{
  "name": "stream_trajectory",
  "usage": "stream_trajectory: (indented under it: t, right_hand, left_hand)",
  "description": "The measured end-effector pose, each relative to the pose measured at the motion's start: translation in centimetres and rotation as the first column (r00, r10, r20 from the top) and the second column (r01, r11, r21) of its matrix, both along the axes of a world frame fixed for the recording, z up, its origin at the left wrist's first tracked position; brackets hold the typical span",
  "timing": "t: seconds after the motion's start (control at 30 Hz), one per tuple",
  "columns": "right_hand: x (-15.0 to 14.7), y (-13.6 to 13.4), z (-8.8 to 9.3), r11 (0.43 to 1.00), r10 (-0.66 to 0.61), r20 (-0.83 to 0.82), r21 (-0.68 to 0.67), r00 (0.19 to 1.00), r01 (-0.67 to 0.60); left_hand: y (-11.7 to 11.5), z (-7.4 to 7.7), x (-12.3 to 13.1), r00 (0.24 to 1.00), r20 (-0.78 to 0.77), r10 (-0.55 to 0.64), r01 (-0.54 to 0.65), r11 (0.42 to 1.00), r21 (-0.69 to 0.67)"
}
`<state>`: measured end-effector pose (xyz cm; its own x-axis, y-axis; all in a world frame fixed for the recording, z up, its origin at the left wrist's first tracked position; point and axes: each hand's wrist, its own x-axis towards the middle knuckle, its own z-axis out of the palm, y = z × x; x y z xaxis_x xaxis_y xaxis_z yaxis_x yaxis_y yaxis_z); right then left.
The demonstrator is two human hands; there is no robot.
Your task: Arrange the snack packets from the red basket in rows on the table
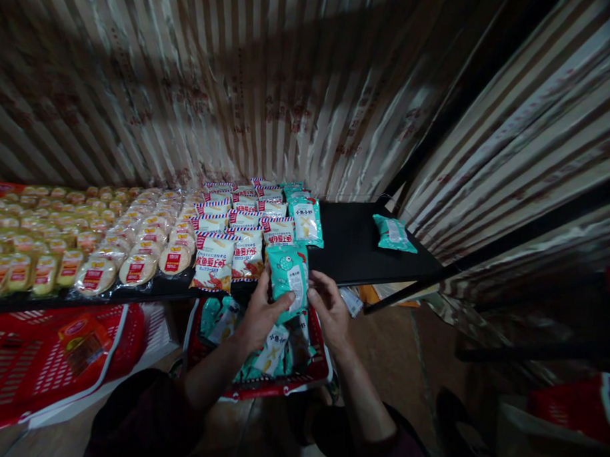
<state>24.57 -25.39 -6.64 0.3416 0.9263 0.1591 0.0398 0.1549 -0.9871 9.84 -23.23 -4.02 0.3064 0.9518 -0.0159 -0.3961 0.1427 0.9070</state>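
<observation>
A teal snack bag (288,274) is held upright at the shelf's front edge, above a red basket. My left hand (259,313) grips its left side, with the thumb lying across the front. At its right edge is my right hand (331,313), fingers curled and thumb close to them against the bag. More teal snack bags (273,351) lie piled in the red basket (325,362) below my hands. Just behind the held bag, another teal bag (306,220) stands on the shelf beside rows of white-and-red snack bags (212,262).
Round wrapped crackers (96,274) and yellow wrapped cakes (44,274) line the black shelf (342,243) to the left. One teal bag (395,233) lies at its right end. A dark metal bar (464,267) slants at right. Another red basket (10,351) sits lower left.
</observation>
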Motion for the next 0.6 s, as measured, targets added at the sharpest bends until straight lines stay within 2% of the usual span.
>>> stream_trajectory:
  t: [0.13,0.27,0.47,0.6]
  right_hand:
    - [-0.5,-0.2,0.3,0.994,0.109,-0.050,-0.002,0.993,-0.109]
    - [-1.0,-0.3,0.5,0.990,0.138,-0.051,-0.010,0.989,-0.139]
    - [-1.3,0.0,-0.5,0.999,0.053,-0.018,0.006,0.998,-0.053]
    - [-1.1,0.1,-1.5,0.996,-0.087,0.138,0.046,0.987,0.081]
  left_hand:
    - [0.3,0.5,-0.1,0.997,0.058,0.048,-0.047,0.999,-0.018]
    - [0.7,-0.3,-0.1,0.998,0.046,0.039,-0.038,0.999,-0.013]
    - [0.9,-1.2,-0.1,1.000,0.019,-0.001,0.001,0.999,0.037]
    - [0.7,-0.9,-0.1,1.000,0.026,0.014,-0.014,1.000,0.027]
